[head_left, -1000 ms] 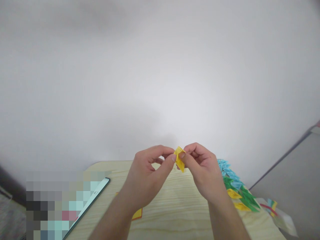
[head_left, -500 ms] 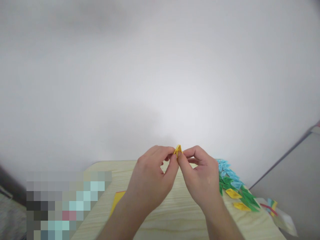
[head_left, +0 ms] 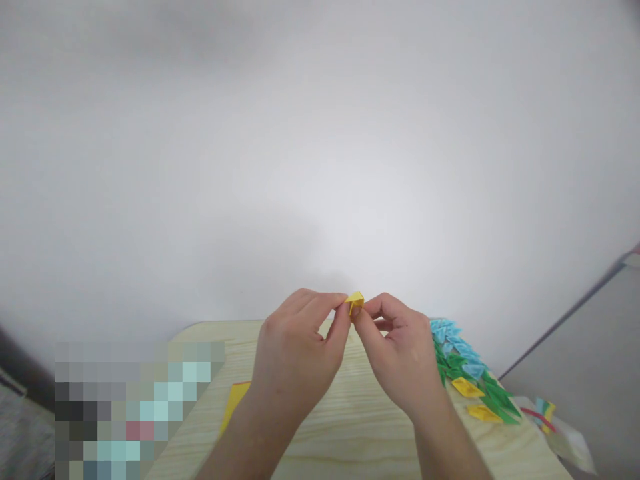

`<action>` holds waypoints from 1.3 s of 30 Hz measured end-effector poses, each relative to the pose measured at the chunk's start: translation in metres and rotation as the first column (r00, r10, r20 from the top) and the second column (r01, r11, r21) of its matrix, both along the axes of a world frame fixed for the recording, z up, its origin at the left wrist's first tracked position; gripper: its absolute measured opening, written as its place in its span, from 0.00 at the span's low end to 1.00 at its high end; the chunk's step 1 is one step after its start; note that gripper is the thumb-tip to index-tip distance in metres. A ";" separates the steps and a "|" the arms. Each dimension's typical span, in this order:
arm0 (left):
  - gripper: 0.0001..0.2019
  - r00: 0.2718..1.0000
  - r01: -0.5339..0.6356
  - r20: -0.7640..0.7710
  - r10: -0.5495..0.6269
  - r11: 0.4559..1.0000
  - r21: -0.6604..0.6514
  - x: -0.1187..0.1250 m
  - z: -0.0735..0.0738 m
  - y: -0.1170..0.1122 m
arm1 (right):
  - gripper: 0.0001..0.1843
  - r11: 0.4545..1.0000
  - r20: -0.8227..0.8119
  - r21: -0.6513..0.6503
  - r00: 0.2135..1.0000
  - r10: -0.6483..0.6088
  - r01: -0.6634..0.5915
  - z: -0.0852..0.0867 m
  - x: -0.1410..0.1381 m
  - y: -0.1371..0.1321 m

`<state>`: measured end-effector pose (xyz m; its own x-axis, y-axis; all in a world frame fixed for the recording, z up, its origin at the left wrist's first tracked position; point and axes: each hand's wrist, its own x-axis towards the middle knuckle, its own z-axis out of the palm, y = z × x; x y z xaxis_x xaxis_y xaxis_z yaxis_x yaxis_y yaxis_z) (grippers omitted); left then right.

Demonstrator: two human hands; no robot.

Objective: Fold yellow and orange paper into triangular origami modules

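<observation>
A small folded piece of yellow paper (head_left: 356, 299) is held up between my two hands, above the far edge of the table. My left hand (head_left: 303, 340) pinches its left side between thumb and forefinger. From the right, my right hand (head_left: 397, 350) grips it, with the thumb pressed against an opening in the folds. Part of the paper is hidden behind my fingertips.
Folded blue paper pieces (head_left: 463, 347), green ones (head_left: 495, 397) and two yellow ones (head_left: 466, 387) lie along the right of the wooden table (head_left: 350, 433). Yellow paper (head_left: 234, 403) sits beside my left forearm. A white wall (head_left: 320, 167) rises behind the table. The lower left is blurred out.
The yellow paper has turned between my fingers, so a flat triangular flap now shows on top. Both hands have shifted slightly left and kept their pinch.
</observation>
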<state>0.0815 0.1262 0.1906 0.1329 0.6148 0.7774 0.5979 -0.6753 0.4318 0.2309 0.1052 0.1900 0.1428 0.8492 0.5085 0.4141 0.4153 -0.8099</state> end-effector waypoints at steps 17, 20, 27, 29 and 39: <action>0.14 0.841 0.423 0.514 -0.166 0.795 -0.435 -0.005 0.008 -0.002 | 0.13 0.984 -0.350 -0.011 0.922 0.165 -0.180 -0.005 0.001 0.011; 0.14 0.827 0.446 0.543 -0.146 0.759 -0.474 -0.011 0.014 -0.001 | 0.09 0.975 -0.330 -0.026 0.923 0.198 -0.219 -0.001 0.002 0.008; 0.12 0.834 0.467 0.511 -0.207 0.758 -0.455 -0.014 0.011 -0.001 | 0.11 0.940 -0.415 -0.045 0.862 0.291 -0.339 0.004 0.009 0.007; 0.11 0.831 0.475 0.507 -0.229 0.767 -0.432 -0.014 0.009 -0.001 | 0.10 0.948 -0.385 -0.037 0.880 0.279 -0.317 0.003 0.010 0.007; 0.08 0.821 0.495 0.509 -0.258 0.767 -0.409 -0.020 0.016 0.001 | 0.10 0.968 -0.286 -0.004 0.928 0.239 -0.251 0.001 0.015 0.004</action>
